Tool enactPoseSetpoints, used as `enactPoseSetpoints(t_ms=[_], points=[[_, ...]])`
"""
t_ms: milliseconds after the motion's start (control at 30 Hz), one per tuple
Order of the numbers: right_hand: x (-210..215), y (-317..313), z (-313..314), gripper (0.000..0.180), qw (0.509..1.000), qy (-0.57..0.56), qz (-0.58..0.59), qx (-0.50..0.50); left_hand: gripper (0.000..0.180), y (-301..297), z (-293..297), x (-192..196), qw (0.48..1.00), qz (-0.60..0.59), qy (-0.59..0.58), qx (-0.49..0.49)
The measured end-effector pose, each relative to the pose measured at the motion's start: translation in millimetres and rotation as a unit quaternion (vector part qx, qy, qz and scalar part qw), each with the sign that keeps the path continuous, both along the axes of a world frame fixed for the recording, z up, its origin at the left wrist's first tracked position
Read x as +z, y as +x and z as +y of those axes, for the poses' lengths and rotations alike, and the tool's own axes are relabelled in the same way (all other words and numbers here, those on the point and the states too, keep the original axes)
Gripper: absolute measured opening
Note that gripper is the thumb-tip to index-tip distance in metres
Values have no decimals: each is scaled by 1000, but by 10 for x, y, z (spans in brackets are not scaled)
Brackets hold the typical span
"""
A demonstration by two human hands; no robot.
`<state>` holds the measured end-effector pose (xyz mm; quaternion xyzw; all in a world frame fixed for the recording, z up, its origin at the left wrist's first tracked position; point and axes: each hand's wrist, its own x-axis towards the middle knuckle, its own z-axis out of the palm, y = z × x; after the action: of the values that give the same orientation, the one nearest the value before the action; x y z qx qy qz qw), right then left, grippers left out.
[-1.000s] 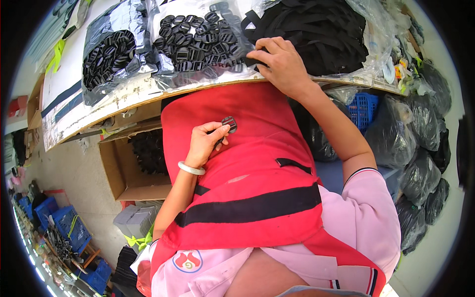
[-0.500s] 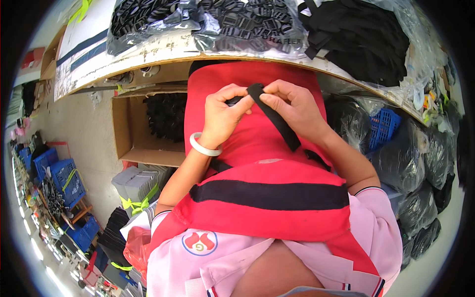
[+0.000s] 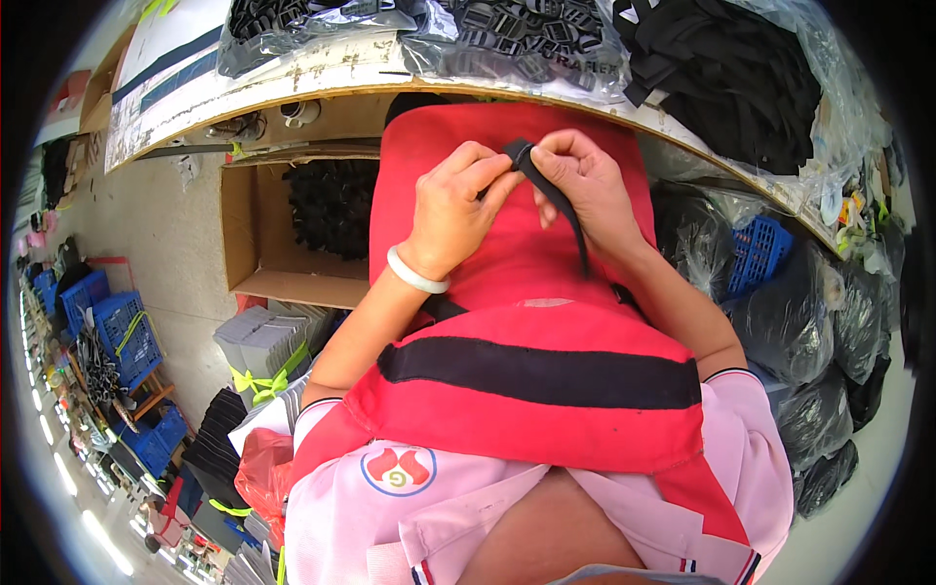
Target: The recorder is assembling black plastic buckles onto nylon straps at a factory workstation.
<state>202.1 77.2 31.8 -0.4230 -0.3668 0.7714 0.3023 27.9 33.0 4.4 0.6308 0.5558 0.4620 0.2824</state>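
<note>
Since half a second ago: both hands drawn closer together over the red apron point(image 3: 507, 263), strap end raised between them. Left hand point(image 3: 450, 207): fingers pinched on the top end of the black strap point(image 3: 556, 200); white bangle point(image 3: 416, 273) at wrist. Right hand point(image 3: 583, 180): fingers closed on the same strap end. Strap hangs down over the apron. Far: surface point(image 3: 322, 73) bearing bagged black buckles point(image 3: 526, 34). Left: cardboard box point(image 3: 255, 229).
</note>
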Motion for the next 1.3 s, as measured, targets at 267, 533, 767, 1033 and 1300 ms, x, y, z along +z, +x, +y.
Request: enactPoseSetpoints(t_ms=[267, 533, 767, 1033, 1300], points=[[-78, 5, 143, 18, 998, -23, 12, 64, 20, -136, -43, -22, 851, -426, -303, 47], [142, -133, 4, 13, 941, 335, -13, -39, 20, -85, 69, 5, 791, -527, -307, 33], [228, -101, 10, 12, 952, 293, -49, -69, 16, -17, 90, 51, 873, -424, -238, 43], [170, -17, 57, 14, 983, 104, -152, 20, 13, -12, -2, 10, 906, -366, -204, 65], [-26, -90, 47, 13, 996, 53, -69, 2, 16, -3, -46, 3, 970, -226, -89, 27]])
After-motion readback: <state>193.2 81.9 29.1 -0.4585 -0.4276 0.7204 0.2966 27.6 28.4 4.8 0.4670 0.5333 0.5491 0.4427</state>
